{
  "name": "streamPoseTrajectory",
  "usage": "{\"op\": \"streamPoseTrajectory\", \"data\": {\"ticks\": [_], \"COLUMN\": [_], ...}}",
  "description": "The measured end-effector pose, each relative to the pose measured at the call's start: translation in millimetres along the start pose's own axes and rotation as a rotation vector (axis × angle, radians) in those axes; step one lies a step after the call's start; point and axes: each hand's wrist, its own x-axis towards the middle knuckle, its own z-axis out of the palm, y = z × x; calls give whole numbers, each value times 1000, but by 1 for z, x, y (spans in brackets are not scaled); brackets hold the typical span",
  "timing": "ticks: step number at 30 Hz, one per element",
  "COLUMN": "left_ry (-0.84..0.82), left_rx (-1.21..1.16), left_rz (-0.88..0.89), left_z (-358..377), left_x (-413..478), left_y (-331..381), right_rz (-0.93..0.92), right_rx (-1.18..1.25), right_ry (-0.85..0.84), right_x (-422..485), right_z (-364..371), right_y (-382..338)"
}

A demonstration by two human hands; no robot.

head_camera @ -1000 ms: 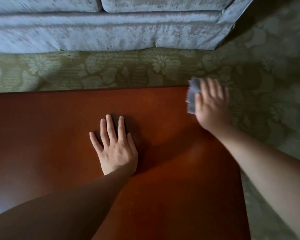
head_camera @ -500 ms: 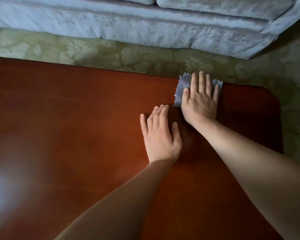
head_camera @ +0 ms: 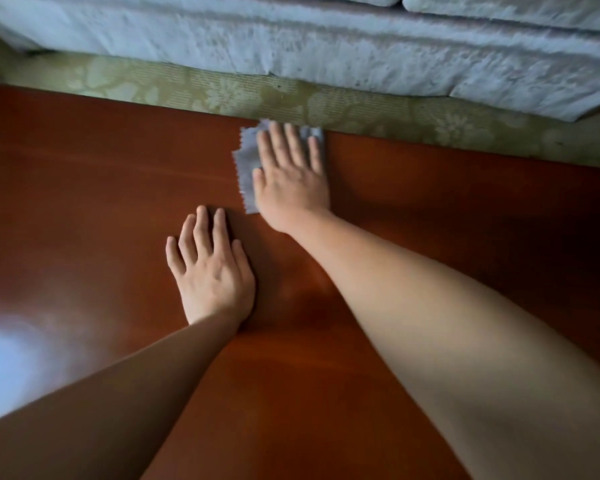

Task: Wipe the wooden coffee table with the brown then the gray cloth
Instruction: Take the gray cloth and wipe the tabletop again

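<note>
The reddish-brown wooden coffee table (head_camera: 101, 202) fills most of the view. A small gray cloth (head_camera: 247, 161) with a zigzag edge lies flat at the table's far edge. My right hand (head_camera: 291, 174) presses down on it with straight fingers and covers most of it. Nearer to me and a little to the left, my left hand (head_camera: 210, 271) rests flat on the bare wood, fingers straight. No brown cloth is in view.
A pale gray sofa (head_camera: 326, 39) runs along the far side. A strip of green floral carpet (head_camera: 413, 116) lies between sofa and table. A bright patch of light reflects on the table at the near left (head_camera: 4, 358).
My right hand has slid the gray cloth leftward along the far edge, away from the right corner. My left hand has stayed flat on the wood.
</note>
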Motion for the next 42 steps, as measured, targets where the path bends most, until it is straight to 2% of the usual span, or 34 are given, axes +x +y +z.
{"op": "streamPoseTrajectory", "data": {"ticks": [2, 5, 8, 12, 15, 18, 20, 23, 29, 32, 34, 36, 42], "left_ry": [4, -14, -28, -33, -71, -117, -108, -57, -50, -44, -43, -49, -43], "left_rx": [5, 3, 4, -35, -65, -9, 12, -13, -15, -25, -33, -37, -48], "left_rz": [3, 8, 6, -5, 22, 245, 283, 107, 57, 62, 65, 61, 78], "left_z": [0, -2, -4, -10, -17, -29, -33, -34, -26, -26, -26, -27, -29], "left_x": [0, 0, 1, 0, 8, 22, 24, 7, 3, 2, 2, 3, 1], "left_y": [-2, -1, -1, 0, -11, -46, -81, -121, -127, -129, -129, -128, -128], "right_rz": [-46, -39, 171, 434, 552, 669, 663, 560, 159, -23, -69, -41, 282], "right_rx": [2, 0, -28, 14, 52, 81, 83, 64, 9, -12, -31, -52, -57], "right_ry": [-9, 14, 73, 63, 43, 32, 12, 20, 25, 9, 13, 16, 56], "right_x": [-2, -19, -53, -114, -143, -138, -119, -79, 8, 16, 7, -8, -103], "right_z": [5, 3, 1, -5, -4, 0, 1, 1, 15, 22, 23, 24, 18], "right_y": [-11, 23, 89, 158, 153, 115, 84, 31, -110, -149, -139, -112, 9]}}
